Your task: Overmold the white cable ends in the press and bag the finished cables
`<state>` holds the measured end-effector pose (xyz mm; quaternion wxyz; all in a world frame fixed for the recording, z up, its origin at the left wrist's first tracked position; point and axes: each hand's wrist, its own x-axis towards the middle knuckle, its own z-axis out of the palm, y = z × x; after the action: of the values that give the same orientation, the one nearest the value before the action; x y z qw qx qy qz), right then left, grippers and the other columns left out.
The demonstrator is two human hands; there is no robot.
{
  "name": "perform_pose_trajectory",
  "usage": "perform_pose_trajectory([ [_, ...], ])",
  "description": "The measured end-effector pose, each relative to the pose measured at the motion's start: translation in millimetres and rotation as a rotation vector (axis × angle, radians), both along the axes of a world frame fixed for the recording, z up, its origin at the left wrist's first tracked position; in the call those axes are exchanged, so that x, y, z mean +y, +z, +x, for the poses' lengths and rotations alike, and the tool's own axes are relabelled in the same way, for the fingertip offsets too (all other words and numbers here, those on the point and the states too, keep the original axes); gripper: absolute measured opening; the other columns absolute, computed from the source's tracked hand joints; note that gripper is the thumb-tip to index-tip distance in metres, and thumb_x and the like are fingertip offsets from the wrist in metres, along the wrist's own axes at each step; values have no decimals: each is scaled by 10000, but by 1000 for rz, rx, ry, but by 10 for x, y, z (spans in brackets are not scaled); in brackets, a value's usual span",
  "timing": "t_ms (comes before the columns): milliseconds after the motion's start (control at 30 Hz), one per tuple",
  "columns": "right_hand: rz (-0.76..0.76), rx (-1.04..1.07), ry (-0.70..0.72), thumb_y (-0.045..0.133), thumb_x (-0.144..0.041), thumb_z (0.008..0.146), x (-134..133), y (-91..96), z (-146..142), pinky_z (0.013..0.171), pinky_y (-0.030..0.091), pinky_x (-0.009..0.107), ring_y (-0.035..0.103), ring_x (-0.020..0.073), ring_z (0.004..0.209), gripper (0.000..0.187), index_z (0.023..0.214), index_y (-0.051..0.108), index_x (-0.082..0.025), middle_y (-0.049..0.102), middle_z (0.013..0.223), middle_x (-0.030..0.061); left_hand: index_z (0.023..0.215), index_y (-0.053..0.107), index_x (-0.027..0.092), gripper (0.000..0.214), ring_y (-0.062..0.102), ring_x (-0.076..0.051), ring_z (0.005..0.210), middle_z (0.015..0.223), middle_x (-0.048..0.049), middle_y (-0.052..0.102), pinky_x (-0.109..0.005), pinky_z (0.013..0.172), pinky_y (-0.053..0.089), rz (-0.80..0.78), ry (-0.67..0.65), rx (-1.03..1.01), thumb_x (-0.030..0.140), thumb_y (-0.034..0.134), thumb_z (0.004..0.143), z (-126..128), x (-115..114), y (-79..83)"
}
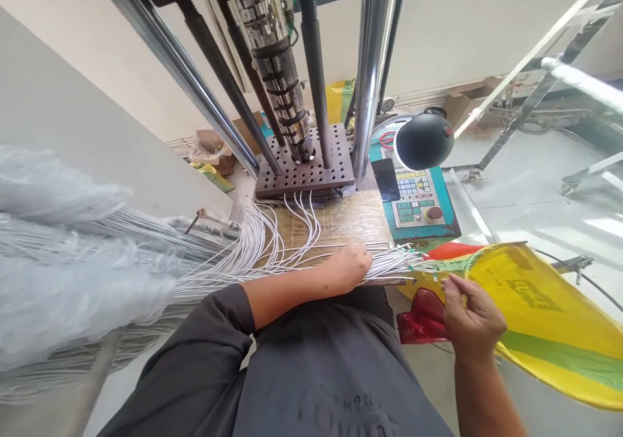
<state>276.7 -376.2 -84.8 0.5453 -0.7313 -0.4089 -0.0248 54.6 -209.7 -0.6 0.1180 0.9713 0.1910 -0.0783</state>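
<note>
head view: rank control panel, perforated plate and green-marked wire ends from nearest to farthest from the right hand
1. Green-marked wire ends: just left of the right hand.
2. Control panel: ahead and left, past the wire ends.
3. Perforated plate: farther ahead and left.

Worn on the head, above and behind the left hand's (348, 268) grip on the white cables (387, 265); faces forward and steeply down. Near that grip, yet wide enough to cover the dark shirt (326, 365) behind it and the perforated plate (311, 181) and pale wall (462, 41) beyond.
</note>
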Motion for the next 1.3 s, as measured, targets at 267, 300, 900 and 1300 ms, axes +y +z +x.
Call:
perform_pose_trajectory([
  [267,97,-37,78,729,-235,826,212,81,73,795,586,386,709,215,786,192,1007,775,-192,764,909,67,963,628,126,173,603,-231,913,1015,-139,636,-341,830,514,-78,90,31,92,503,849,151,57,11],
  [300,99,-27,93,725,-225,827,206,84,80,797,585,388,710,217,790,196,1015,774,-195,765,914,66,954,630,131,179,600,-222,911,1030,-135,630,-330,824,512,-95,122,8,95,487,853,147,63,6],
  [900,114,-52,151,704,-202,849,293,110,150,836,574,380,711,213,835,176,1013,767,-197,765,930,62,852,721,174,164,593,-183,721,809,-60,692,-278,641,427,-336,111,122,192,573,782,420,337,155],
  [1300,75,10,168,689,-269,862,239,69,68,833,587,411,711,223,831,168,1003,759,-209,766,934,67,908,729,181,178,683,-233,841,891,-97,743,-302,728,495,-191,97,158,209,579,817,142,206,144],
])
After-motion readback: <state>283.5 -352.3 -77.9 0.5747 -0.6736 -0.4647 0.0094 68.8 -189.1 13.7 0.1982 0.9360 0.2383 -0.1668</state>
